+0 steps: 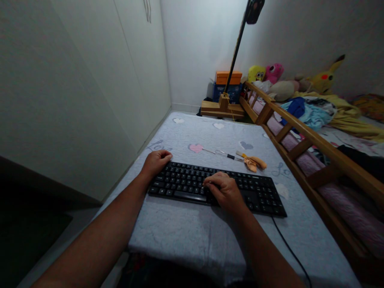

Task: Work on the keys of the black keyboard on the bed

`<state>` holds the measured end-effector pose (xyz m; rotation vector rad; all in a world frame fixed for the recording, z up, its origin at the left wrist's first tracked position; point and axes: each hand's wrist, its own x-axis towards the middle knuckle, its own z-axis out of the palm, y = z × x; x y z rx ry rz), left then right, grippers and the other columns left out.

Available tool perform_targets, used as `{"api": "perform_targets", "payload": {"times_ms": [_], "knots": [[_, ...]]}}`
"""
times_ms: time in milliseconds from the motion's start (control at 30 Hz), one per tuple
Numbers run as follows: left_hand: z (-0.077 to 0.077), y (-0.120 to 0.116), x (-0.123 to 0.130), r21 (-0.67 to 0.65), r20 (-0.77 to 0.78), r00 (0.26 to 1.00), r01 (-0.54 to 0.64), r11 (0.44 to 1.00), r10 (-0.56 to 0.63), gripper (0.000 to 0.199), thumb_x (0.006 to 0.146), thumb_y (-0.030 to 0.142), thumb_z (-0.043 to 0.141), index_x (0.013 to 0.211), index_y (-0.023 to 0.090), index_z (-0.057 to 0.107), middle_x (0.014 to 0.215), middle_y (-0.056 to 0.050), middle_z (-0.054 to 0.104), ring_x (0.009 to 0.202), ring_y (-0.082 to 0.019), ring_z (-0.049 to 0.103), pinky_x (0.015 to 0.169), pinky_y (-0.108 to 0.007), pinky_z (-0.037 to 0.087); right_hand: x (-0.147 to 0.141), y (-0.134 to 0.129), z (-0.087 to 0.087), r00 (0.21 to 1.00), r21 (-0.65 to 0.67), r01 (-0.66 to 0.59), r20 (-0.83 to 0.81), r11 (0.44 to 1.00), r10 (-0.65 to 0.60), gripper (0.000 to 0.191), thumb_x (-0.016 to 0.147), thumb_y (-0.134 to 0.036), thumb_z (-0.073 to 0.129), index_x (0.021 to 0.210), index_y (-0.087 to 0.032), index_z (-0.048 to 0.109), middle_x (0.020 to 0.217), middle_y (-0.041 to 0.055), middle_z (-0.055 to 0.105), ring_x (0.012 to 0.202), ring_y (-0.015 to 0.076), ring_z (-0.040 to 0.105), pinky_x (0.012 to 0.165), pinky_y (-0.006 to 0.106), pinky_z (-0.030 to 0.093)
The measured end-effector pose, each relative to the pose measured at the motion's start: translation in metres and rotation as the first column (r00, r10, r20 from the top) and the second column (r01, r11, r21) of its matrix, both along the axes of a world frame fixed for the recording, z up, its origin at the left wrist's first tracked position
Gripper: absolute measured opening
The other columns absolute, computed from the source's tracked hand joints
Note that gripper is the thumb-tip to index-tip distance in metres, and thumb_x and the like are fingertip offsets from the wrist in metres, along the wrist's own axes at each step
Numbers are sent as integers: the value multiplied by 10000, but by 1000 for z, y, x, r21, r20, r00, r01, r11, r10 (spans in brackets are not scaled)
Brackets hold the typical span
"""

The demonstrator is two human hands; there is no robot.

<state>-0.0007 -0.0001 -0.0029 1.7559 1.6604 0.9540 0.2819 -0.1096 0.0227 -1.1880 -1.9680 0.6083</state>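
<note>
Plainly seen from the head view, a black keyboard (186,182) lies across a pale blue cloth (180,228) patterned with hearts, its space bar on the person's side. The left hand (157,162) rests at the keyboard's far left corner, fingers together and loosely bent; whether they grip the edge or merely lie against it cannot be told. The right hand (224,190) is over the middle of the keys, thumb and forefinger pinched together on a small slender item (205,184), too small to name, with the other fingers curled in. Whether that item touches a key is not clear.

Beyond the keyboard, well apart from the left hand, lie a thin metal rod (208,151), a tool with a black grip (231,157) and a crumpled orange-tan cloth (254,163) with a flat pale tip (240,153) beside it. A black cable (288,242) leaves the keyboard's near edge and runs off toward the lower right.

To the right is a wooden bed rail (300,130), with plush toys (274,73) on the bed behind it. Pale cupboard doors (90,72) stand to the left.
</note>
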Motion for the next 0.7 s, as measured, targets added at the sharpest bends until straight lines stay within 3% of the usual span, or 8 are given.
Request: {"api": "perform_targets", "payload": {"times_ms": [700], "knots": [[0,0,-1,16,-11,1000,7,1000,-7,313,732,457,593,780,179,729,782,-46,747,763,-226,672,741,-322,483,-7,-4,4,995,45,-102,-11,994,102,172,855,-81,601,840,-201,723,795,28,696,812,179,616,793,330,430]]}}
